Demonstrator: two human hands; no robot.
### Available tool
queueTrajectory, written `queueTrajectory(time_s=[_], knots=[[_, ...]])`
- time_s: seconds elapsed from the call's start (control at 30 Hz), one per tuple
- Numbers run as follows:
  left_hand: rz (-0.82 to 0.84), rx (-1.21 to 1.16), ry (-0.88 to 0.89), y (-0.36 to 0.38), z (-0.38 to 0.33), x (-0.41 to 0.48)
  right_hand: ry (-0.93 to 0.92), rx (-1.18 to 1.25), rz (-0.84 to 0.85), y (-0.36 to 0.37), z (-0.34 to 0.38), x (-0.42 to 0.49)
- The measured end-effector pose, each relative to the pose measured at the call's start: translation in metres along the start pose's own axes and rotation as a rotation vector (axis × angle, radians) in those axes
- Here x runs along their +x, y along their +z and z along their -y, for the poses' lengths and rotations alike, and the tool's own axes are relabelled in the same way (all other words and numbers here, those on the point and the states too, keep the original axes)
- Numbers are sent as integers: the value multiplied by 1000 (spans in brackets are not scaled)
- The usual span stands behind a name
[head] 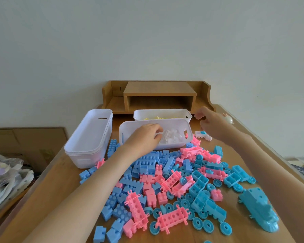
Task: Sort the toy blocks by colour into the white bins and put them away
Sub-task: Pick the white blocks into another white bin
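A single wide-angle view sits at the person's head and faces forward and down along the table (pixel 68 181). Both forearms run in from the bottom edge, so the left hand (pixel 144 135) and right hand (pixel 212 123) lie mid-frame, close below the lens. The wall (pixel 147 41) behind fills the upper half, and the table's edges splay outward towards the near corners.

A plain pale wall (pixel 147 41) is rising well beyond the right hand's fingers (pixel 199 116), taking soft, even light. Just past those fingers a wooden desk shelf (pixel 159 92) is standing against it on the wooden table (pixel 60 190). Far left of the left hand's fingers (pixel 157 130), a cardboard box (pixel 25 137) and crumpled plastic bags (pixel 5 172) are lying beside the table.
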State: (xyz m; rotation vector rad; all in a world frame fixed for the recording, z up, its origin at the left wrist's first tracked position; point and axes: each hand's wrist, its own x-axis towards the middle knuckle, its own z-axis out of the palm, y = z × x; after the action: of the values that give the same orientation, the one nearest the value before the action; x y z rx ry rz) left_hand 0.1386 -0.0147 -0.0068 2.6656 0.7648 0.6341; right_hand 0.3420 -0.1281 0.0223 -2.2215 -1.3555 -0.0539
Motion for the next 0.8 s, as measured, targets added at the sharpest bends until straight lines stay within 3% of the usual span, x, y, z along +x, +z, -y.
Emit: queueTrajectory(time_s=[0.2, 0.43, 0.8], knots=[[-50, 33, 29, 8, -6, 7, 164, -113, 123, 3, -48, 6], [-40, 39, 33, 13, -15, 14, 97, -161, 395, 26, -72, 9], [-72, 21, 38, 21, -21, 25, 48, -210, 373, 34, -68, 13]])
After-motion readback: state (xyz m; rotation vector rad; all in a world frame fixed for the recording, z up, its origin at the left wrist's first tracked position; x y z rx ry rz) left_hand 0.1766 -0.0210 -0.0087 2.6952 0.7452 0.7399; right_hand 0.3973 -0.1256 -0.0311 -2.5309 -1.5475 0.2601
